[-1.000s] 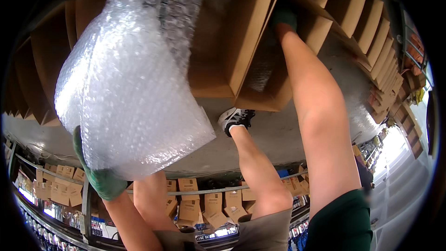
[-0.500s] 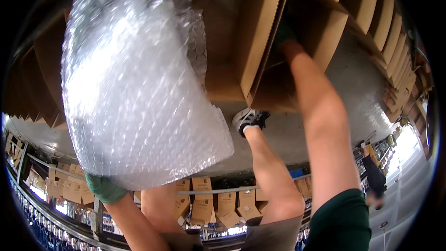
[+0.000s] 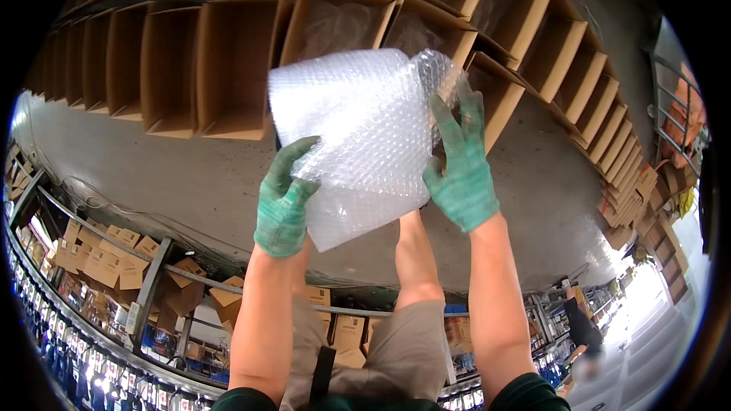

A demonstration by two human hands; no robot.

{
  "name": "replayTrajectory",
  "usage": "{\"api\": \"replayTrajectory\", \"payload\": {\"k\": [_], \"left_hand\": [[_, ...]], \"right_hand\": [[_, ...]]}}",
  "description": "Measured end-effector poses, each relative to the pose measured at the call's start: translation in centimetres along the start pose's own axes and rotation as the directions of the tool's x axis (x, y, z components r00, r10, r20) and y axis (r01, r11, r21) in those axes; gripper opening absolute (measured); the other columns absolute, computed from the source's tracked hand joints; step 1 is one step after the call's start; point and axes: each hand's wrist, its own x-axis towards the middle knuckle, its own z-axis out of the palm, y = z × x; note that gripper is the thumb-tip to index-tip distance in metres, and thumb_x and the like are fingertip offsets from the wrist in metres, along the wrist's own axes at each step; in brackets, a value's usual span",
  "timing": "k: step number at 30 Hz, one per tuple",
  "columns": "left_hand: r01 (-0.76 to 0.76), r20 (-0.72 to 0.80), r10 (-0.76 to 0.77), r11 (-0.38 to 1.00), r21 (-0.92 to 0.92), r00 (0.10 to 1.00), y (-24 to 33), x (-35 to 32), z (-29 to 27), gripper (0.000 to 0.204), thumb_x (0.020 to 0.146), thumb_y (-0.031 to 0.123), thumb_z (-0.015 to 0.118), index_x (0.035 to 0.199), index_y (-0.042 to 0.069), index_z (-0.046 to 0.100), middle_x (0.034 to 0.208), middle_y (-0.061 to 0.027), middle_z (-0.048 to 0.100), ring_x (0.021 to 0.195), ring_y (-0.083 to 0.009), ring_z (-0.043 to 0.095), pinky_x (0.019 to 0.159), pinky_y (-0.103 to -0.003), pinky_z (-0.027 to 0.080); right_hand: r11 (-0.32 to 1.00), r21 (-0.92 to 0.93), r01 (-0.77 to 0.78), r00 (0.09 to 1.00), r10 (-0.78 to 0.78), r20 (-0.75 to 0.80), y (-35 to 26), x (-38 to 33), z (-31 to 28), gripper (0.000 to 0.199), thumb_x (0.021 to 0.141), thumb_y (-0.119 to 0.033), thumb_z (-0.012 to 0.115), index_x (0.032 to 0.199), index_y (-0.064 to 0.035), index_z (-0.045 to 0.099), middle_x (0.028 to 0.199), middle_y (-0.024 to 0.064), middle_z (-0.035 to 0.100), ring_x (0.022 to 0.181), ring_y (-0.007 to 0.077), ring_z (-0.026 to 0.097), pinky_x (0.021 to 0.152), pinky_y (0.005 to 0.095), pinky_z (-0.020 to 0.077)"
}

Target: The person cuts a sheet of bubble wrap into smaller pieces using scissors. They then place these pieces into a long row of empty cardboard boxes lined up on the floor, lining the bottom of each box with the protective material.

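A bundle of clear bubble wrap [image 3: 365, 137], folded or loosely rolled, is held up between both hands in front of open cardboard boxes. My left hand [image 3: 285, 202], in a green knit glove, grips its left side, with thumb and fingers closed around the edge. At the right side, my gloved right hand [image 3: 464, 156] holds the wrap with its fingers stretched along the edge and the thumb against it. An open box [image 3: 335, 27] just behind the wrap has clear plastic inside. The wrap covers the lower fronts of the nearest boxes.
Open cardboard boxes [image 3: 240, 68] stand in long rows ahead, curving off to the left and right. Grey floor [image 3: 205, 175] lies between them and me. Behind me, a metal rack [image 3: 148, 289] carries cartons. Another person [image 3: 582, 327] is far off at the lower right.
The bubble wrap has moved away from the camera and to the right. My right hand has come out of a box and onto the wrap; my left hand now shows at its edge.
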Motion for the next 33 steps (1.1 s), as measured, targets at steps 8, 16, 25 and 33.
{"api": "replayTrajectory", "payload": {"k": [8,16,25,33], "left_hand": [[0.385,-0.002,-0.393,0.901,-0.2,0.919,4.9,-1.6,-5.9,0.03,0.096,0.016,0.066,0.123,0.002,0.067,0.109,-0.0045,0.07,0.099,-0.0147,0.063,0.088,-0.03,0.053],[0.317,0.153,-0.36,0.916,0.246,0.92,6.2,-1.7,-8.3,0.029,0.099,0.026,0.062,0.112,0.003,0.073,0.108,-0.0064,0.071,0.099,-0.0163,0.062,0.091,-0.033,0.05],[0.337,0.257,-0.362,0.932,0.136,0.896,5.0,-2.5,-6.4,0.033,0.098,0.027,0.065,0.12,0.003,0.072,0.111,-0.0065,0.071,0.1,-0.0141,0.062,0.091,-0.03,0.052],[0.196,0.437,-0.307,0.94,0.28,0.845,7.6,-3.9,-3.0,0.044,0.098,0.011,0.062,0.142,0.009,0.059,0.133,-0.0051,0.056,0.116,-0.0134,0.052,0.104,-0.029,0.041]], "right_hand": [[0.981,0.158,0.114,0.965,-0.147,0.216,-5.5,5.9,-3.3,0.074,0.083,-0.008,0.076,0.149,-0.0246,0.047,0.155,0.0127,0.042,0.138,0.0337,0.046,0.116,0.0406,0.042],[0.952,0.2,-0.234,0.972,0.225,0.064,-8.6,9.3,-1.4,0.059,0.092,-0.031,0.073,0.141,-0.0089,0.051,0.142,0.0137,0.056,0.11,0.0202,0.065,0.096,0.0348,0.0549],[0.983,0.111,0.143,0.983,-0.154,0.097,-8.8,2.4,-2.5,0.043,0.086,-0.038,0.076,0.115,-0.0075,0.068,0.142,0.0172,0.05,0.127,0.0385,0.051,0.11,0.0497,0.0438],[0.979,-0.176,0.099,0.931,-0.028,0.365,-10.5,-0.4,-2.4,0.095,0.071,-0.063,0.079,0.148,-0.0162,0.051,0.164,0.0161,0.025,0.151,0.048,0.015,0.123,0.058,0.0201]]}}
